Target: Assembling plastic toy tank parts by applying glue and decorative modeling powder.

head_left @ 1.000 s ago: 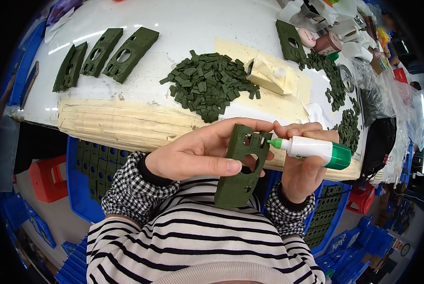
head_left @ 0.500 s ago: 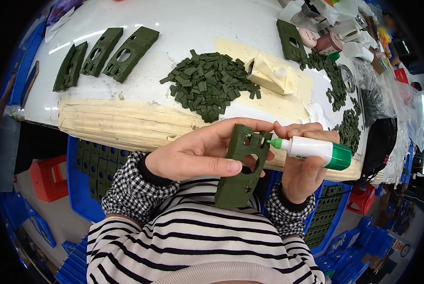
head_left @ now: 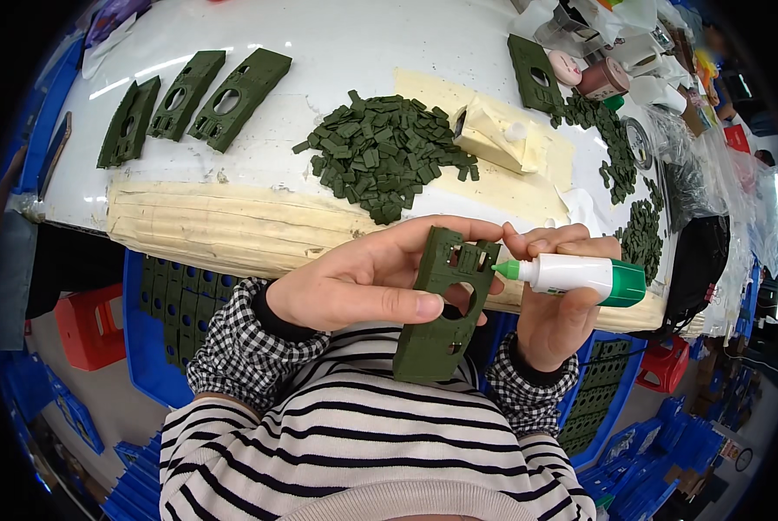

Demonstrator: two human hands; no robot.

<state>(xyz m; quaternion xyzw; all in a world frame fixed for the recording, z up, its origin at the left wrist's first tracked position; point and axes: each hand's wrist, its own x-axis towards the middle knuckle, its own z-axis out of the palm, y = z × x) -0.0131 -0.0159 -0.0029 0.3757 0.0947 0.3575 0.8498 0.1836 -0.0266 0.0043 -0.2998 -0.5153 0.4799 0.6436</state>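
While my left hand [head_left: 363, 282] grips the green plate [head_left: 445, 304] between thumb and fingers, upright in front of my chest and just below the tabletop [head_left: 337, 52] edge, my right hand [head_left: 558, 313] is closed around the glue bottle [head_left: 580, 278], its green nozzle touching the plate's upper right edge by the slots. I judge the step goes best with the plate held steady, the nozzle kept on the seam, and only a light squeeze. Loose green chips [head_left: 380, 152] lie heaped beyond on the tabletop.
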